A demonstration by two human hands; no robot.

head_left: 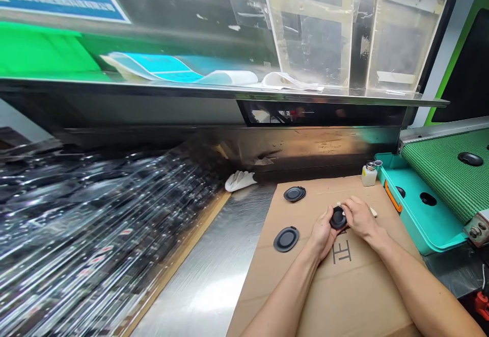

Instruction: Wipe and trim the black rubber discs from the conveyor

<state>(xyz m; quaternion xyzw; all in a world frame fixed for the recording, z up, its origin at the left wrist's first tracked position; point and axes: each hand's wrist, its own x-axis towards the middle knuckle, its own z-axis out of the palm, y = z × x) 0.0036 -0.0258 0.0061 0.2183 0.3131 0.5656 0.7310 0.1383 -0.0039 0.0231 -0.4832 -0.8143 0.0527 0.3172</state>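
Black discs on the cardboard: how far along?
Looks done: one black disc and another lie on the cardboard sheet. In hand: a third disc held between the left hand and right hand. Apparently left: a dark disc on the green belt.

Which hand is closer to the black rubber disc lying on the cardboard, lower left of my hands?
Left. The left hand is just to the right of the black disc; the right hand is farther right, beyond the left hand.
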